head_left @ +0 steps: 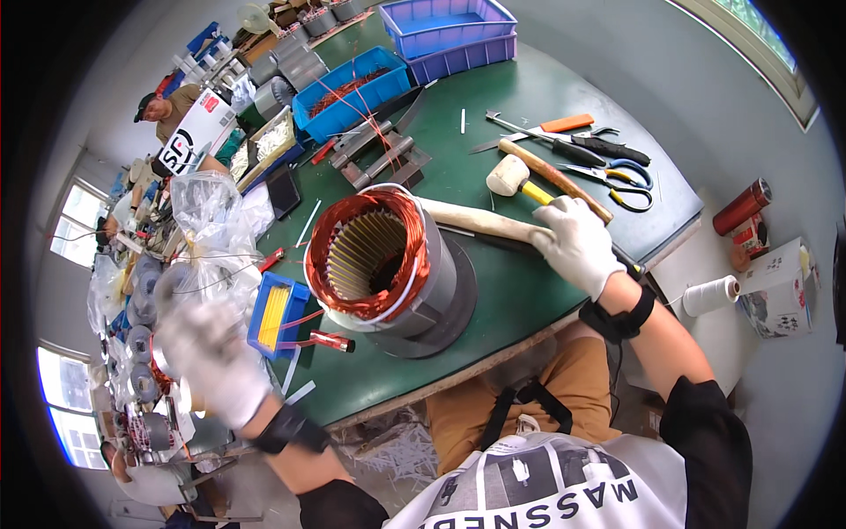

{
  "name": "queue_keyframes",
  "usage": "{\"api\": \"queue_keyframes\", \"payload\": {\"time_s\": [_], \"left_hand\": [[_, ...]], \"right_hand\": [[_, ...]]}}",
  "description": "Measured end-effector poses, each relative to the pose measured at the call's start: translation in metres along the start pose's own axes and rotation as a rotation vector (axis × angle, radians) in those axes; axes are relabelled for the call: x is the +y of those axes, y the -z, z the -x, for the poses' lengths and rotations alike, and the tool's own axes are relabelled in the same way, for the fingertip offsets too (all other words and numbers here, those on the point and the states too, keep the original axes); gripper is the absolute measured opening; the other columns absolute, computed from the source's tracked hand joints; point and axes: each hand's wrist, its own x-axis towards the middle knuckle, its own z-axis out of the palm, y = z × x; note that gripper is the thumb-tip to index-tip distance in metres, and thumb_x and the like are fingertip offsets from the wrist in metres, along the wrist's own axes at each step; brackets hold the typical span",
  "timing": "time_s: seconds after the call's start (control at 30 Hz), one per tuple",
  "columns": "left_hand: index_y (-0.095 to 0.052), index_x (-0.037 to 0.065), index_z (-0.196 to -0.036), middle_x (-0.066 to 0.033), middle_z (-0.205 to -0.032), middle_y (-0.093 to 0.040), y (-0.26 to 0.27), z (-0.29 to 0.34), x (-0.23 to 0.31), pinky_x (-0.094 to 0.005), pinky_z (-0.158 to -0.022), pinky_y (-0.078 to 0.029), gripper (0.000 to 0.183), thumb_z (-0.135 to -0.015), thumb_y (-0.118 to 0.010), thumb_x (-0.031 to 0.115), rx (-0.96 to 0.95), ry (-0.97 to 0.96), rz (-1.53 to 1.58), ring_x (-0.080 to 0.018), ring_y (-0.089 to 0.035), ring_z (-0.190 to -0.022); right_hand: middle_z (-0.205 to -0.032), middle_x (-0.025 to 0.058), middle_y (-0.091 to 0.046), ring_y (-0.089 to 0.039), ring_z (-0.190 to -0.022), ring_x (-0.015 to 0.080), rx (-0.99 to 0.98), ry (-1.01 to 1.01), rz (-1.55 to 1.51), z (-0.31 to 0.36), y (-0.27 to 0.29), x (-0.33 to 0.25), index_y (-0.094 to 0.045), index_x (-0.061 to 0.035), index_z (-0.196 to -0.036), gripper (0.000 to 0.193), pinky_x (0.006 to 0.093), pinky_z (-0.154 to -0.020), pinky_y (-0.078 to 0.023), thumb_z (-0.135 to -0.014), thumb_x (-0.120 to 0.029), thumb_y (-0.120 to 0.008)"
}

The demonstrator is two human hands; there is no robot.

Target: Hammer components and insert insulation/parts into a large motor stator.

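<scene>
A motor stator (432,295) stands on the green table, its red-brown copper windings (330,231) ringed with white cord and its slots lined in yellow. My right hand (577,242), in a white glove, is closed around the end of a pale wooden stick (480,219). The stick's other end reaches to the stator's far right rim. Partly under that hand lies a mallet with a white head (508,176) and a yellow handle. My left hand (211,353), also gloved, is smeared by motion left of a small blue bin (256,331) with yellow strips; its fingers cannot be made out.
Pliers, scissors (630,185), a knife (564,123) and a wooden rod (560,181) lie at the far right. Blue bins (308,93), purple crates (463,66) and metal blocks (383,159) stand at the back. Plastic bags (211,212) crowd the left. Another person (181,101) is beyond.
</scene>
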Motion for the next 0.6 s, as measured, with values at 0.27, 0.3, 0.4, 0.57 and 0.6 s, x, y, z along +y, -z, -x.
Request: {"api": "queue_keyframes", "payload": {"time_s": [0.27, 0.3, 0.4, 0.57, 0.6], "left_hand": [[-0.046, 0.001, -0.124, -0.0116, -0.102, -0.056, 0.154, -0.006, -0.044, -0.0358, -0.089, -0.045, 0.045, -0.099, -0.032, 0.035, 0.530, -0.326, 0.262, -0.0181, -0.053, -0.084], [-0.052, 0.003, -0.109, -0.0099, -0.099, -0.055, 0.196, 0.020, -0.078, -0.0337, -0.085, -0.044, 0.034, -0.098, -0.034, 0.030, 0.409, -0.275, -0.155, -0.0170, -0.052, -0.089], [-0.060, -0.001, -0.101, -0.0127, -0.108, -0.059, 0.079, 0.118, -0.060, -0.0353, -0.087, -0.044, 0.033, -0.093, -0.048, 0.029, -0.135, 0.089, -0.559, -0.0199, -0.056, -0.100], [-0.058, -0.001, -0.113, -0.0224, -0.114, -0.056, 0.020, 0.135, -0.035, -0.0428, -0.095, -0.041, 0.036, -0.085, -0.062, 0.022, -0.612, -0.342, -0.603, -0.0382, -0.054, -0.107], [-0.056, -0.001, -0.117, -0.0226, -0.118, -0.054, 0.012, 0.126, -0.034, -0.0439, -0.095, -0.041, 0.042, -0.085, -0.064, 0.025, -0.543, -0.413, -0.622, -0.0389, -0.053, -0.109]], "right_hand": [[-0.088, 0.0127, -0.060, -0.057, -0.086, 0.0306, -0.010, 0.038, 0.032, 0.026, -0.007, 0.000, -0.065, -0.0041, -0.089, 0.021, 0.0403, -0.075, -0.047, -0.076, -0.020, -0.069], [-0.085, 0.0135, -0.061, -0.059, -0.084, 0.0310, 0.086, 0.119, 0.031, 0.025, -0.013, -0.006, -0.064, -0.0036, -0.086, 0.020, 0.0401, -0.074, -0.047, -0.076, -0.020, -0.069], [-0.085, 0.0138, -0.062, -0.061, -0.086, 0.0312, 0.047, 0.153, -0.032, 0.016, -0.029, -0.020, -0.064, -0.0034, -0.089, 0.020, 0.0400, -0.076, -0.048, -0.076, -0.018, -0.068], [-0.095, 0.0157, -0.059, -0.057, -0.094, 0.0308, -0.063, 0.215, 0.304, 0.000, -0.057, -0.029, -0.061, -0.0047, -0.096, 0.018, 0.0408, -0.082, -0.046, -0.079, -0.011, -0.058], [-0.095, 0.0160, -0.059, -0.057, -0.094, 0.0309, -0.116, 0.169, 0.323, -0.002, -0.059, -0.029, -0.061, -0.0047, -0.095, 0.017, 0.0409, -0.082, -0.046, -0.080, -0.010, -0.055]]}}
